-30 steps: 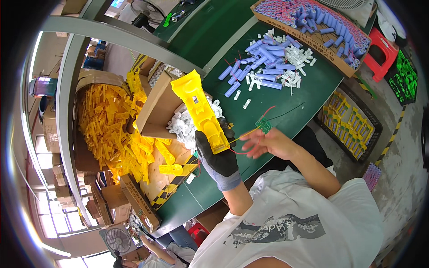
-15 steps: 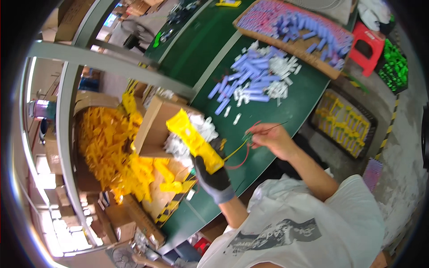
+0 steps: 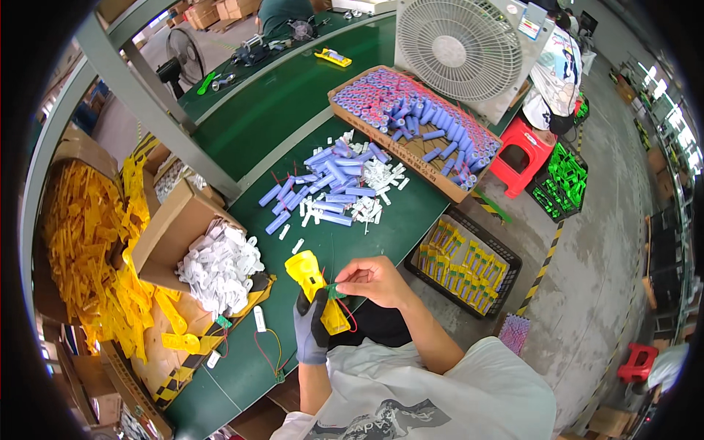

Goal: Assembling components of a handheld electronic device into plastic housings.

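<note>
- Yellow casing (image 3: 313,277), seen from the head camera, is held at the near edge of a green counter (image 3: 400,227), tilted, its flared end pointing away from the worker's body.
- The left hand (image 3: 311,323), in a grey-and-black glove, has its fingers wrapped around the casing, closed firmly against its side.
- The bare right hand (image 3: 372,282) brings thumb and forefinger together on a small green circuit board (image 3: 334,291) beside the casing; its other fingers are loosely curled. A red wire (image 3: 354,320) loops out near the casing's lower end.
- Left of the hands, a white piece (image 3: 259,319) lies on the counter, with red and yellow wires running near a second green board (image 3: 279,376).
- Beyond, blue-violet cells (image 3: 337,176) lie in a loose pile beside scattered white connectors (image 3: 381,178); a cardboard tray (image 3: 447,188) behind them carries many more cells, most standing in rows.
- At left, white parts (image 3: 220,271) spill from a tipped carton (image 3: 165,233), next to a heap of yellow parts (image 3: 92,242).
- At right, a black crate (image 3: 507,258) on the floor holds rows of yellow units, near a red stool (image 3: 513,163). A large fan (image 3: 451,51) stands behind the tray.
</note>
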`<control>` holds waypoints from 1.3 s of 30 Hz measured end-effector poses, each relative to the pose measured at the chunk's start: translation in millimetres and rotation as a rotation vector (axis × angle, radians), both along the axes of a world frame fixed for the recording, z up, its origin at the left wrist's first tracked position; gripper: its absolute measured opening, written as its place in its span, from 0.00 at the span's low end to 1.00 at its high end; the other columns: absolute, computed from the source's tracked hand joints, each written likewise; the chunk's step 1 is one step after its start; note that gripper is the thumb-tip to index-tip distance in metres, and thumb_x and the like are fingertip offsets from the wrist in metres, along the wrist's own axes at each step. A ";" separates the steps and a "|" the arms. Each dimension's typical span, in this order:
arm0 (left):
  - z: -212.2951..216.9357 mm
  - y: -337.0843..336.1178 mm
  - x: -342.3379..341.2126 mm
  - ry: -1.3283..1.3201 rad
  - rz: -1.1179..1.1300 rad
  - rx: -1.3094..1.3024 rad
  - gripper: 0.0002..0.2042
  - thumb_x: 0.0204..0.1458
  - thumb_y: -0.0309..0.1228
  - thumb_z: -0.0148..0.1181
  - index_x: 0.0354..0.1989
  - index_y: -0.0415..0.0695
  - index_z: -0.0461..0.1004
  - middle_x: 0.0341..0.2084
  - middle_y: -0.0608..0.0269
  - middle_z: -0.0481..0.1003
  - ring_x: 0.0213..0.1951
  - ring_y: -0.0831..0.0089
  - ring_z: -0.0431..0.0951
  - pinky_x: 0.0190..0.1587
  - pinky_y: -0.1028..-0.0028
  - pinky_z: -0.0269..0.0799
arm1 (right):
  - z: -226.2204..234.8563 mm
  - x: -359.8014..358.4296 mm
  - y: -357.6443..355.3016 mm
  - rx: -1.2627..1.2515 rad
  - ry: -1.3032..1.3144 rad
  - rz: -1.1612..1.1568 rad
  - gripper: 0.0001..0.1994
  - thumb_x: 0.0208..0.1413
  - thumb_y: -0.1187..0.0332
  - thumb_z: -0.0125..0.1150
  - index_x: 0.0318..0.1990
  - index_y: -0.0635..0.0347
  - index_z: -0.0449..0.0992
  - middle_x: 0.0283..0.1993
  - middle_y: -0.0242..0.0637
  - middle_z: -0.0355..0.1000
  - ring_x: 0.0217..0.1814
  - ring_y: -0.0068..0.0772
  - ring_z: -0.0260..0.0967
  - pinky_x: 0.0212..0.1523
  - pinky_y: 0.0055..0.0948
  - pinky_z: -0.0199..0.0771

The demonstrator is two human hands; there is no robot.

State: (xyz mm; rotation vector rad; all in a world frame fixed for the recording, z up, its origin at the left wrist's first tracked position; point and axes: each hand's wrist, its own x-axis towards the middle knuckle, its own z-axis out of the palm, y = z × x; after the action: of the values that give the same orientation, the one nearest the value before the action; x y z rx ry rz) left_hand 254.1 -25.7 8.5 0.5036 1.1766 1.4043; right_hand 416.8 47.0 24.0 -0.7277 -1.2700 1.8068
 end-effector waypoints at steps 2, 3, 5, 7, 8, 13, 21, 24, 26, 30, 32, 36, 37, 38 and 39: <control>-4.2 7.4 2.2 0.068 -0.005 0.022 0.13 0.58 0.27 0.53 0.51 0.41 0.67 0.34 0.65 0.73 0.32 0.77 0.76 0.34 0.77 0.75 | -0.9 3.0 4.5 -0.036 0.001 -0.031 0.08 0.49 0.80 0.66 0.38 0.69 0.77 0.35 0.38 0.76 0.37 0.23 0.75 0.41 0.20 0.76; -5.5 9.4 2.5 0.112 -0.017 0.041 0.13 0.57 0.26 0.54 0.50 0.41 0.67 0.34 0.66 0.73 0.32 0.77 0.76 0.33 0.77 0.74 | -1.7 3.7 5.8 -0.068 0.003 -0.066 0.09 0.49 0.80 0.66 0.38 0.69 0.76 0.35 0.38 0.76 0.37 0.23 0.75 0.40 0.19 0.76; -6.3 11.5 4.7 0.100 0.035 0.065 0.12 0.57 0.25 0.55 0.49 0.41 0.68 0.34 0.66 0.73 0.32 0.78 0.76 0.34 0.77 0.74 | -7.2 2.8 7.8 -0.089 0.031 -0.063 0.10 0.49 0.79 0.66 0.40 0.70 0.76 0.35 0.38 0.76 0.36 0.23 0.75 0.39 0.19 0.76; -11.9 12.9 5.5 0.078 0.086 0.093 0.12 0.56 0.25 0.55 0.48 0.41 0.68 0.34 0.66 0.73 0.32 0.78 0.75 0.34 0.78 0.73 | -11.5 0.7 10.8 -0.151 0.050 -0.015 0.10 0.51 0.78 0.65 0.41 0.70 0.75 0.35 0.38 0.76 0.36 0.23 0.74 0.39 0.19 0.76; -19.8 13.8 1.7 0.108 0.123 0.111 0.13 0.56 0.24 0.55 0.49 0.40 0.68 0.35 0.66 0.73 0.33 0.78 0.75 0.35 0.78 0.72 | -13.4 -0.2 12.4 -0.151 0.035 -0.015 0.10 0.51 0.78 0.65 0.41 0.70 0.75 0.35 0.38 0.76 0.36 0.23 0.74 0.39 0.19 0.76; -15.8 11.3 -4.3 0.010 0.170 0.101 0.19 0.52 0.19 0.56 0.54 0.39 0.67 0.40 0.65 0.73 0.38 0.78 0.74 0.40 0.78 0.72 | -20.1 -4.6 10.2 -0.196 -0.006 0.120 0.12 0.52 0.77 0.64 0.45 0.71 0.75 0.37 0.38 0.76 0.38 0.22 0.73 0.40 0.20 0.76; -21.5 8.5 -3.8 -0.041 0.162 0.090 0.20 0.51 0.22 0.61 0.54 0.40 0.68 0.42 0.65 0.74 0.39 0.78 0.74 0.42 0.78 0.72 | -19.3 -5.1 4.5 -0.182 -0.130 0.038 0.09 0.52 0.79 0.63 0.42 0.71 0.77 0.39 0.40 0.77 0.39 0.26 0.76 0.43 0.24 0.79; -16.0 7.8 -3.0 -0.013 0.120 0.125 0.19 0.55 0.28 0.57 0.55 0.43 0.64 0.35 0.66 0.73 0.35 0.78 0.74 0.36 0.76 0.73 | -22.2 -1.9 6.1 -0.161 -0.161 0.047 0.09 0.53 0.80 0.62 0.41 0.71 0.77 0.39 0.39 0.77 0.40 0.25 0.75 0.43 0.24 0.78; -15.6 6.2 -4.4 -0.042 0.090 0.134 0.18 0.57 0.33 0.55 0.55 0.45 0.63 0.34 0.64 0.72 0.34 0.76 0.74 0.35 0.75 0.73 | -22.4 -1.1 4.9 -0.157 -0.175 0.069 0.08 0.53 0.80 0.61 0.41 0.71 0.77 0.38 0.38 0.77 0.39 0.24 0.75 0.43 0.23 0.77; -14.4 12.2 -11.0 -0.259 0.051 0.158 0.19 0.62 0.42 0.48 0.55 0.43 0.63 0.39 0.61 0.73 0.40 0.72 0.76 0.43 0.72 0.73 | -27.8 2.4 8.7 0.032 -0.228 -0.046 0.08 0.52 0.82 0.60 0.41 0.71 0.76 0.37 0.38 0.76 0.37 0.23 0.74 0.40 0.22 0.76; -21.2 20.1 -10.5 -0.355 0.015 0.164 0.22 0.63 0.47 0.45 0.58 0.44 0.61 0.41 0.59 0.74 0.42 0.69 0.77 0.46 0.70 0.73 | -31.1 1.0 13.6 0.086 -0.133 -0.173 0.09 0.52 0.82 0.59 0.42 0.70 0.75 0.39 0.38 0.75 0.37 0.22 0.73 0.40 0.22 0.75; -16.5 19.7 -11.4 -0.361 0.012 0.178 0.22 0.65 0.45 0.42 0.59 0.41 0.61 0.45 0.60 0.71 0.42 0.73 0.74 0.46 0.72 0.71 | -19.2 -23.1 23.4 0.108 -0.007 -0.213 0.12 0.53 0.82 0.59 0.46 0.71 0.74 0.42 0.39 0.74 0.38 0.21 0.72 0.41 0.20 0.73; -14.9 18.4 -13.0 -0.369 0.017 0.170 0.22 0.65 0.45 0.42 0.59 0.41 0.61 0.45 0.60 0.71 0.42 0.73 0.74 0.46 0.72 0.71 | -13.1 -30.9 24.8 0.089 0.021 -0.203 0.12 0.53 0.82 0.60 0.45 0.72 0.74 0.40 0.38 0.75 0.39 0.20 0.72 0.42 0.18 0.71; -13.0 17.8 -17.2 -0.322 -0.007 0.128 0.22 0.65 0.45 0.42 0.59 0.41 0.61 0.44 0.61 0.71 0.42 0.75 0.73 0.46 0.74 0.71 | -9.4 -37.5 24.7 0.079 -0.022 -0.152 0.11 0.53 0.82 0.60 0.45 0.72 0.74 0.40 0.38 0.75 0.41 0.21 0.72 0.44 0.19 0.71; -11.3 16.7 -19.3 -0.275 -0.032 0.088 0.22 0.65 0.44 0.42 0.59 0.41 0.62 0.44 0.62 0.71 0.42 0.77 0.72 0.45 0.75 0.70 | -9.3 -40.5 25.4 0.073 -0.028 -0.151 0.11 0.53 0.82 0.60 0.45 0.72 0.74 0.40 0.38 0.75 0.41 0.21 0.72 0.44 0.19 0.71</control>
State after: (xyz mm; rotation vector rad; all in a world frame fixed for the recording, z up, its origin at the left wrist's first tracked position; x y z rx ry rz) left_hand 234.8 -9.0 -2.8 0.3748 0.8858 1.4501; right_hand 376.3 72.3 14.7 -0.7890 -1.2581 1.6263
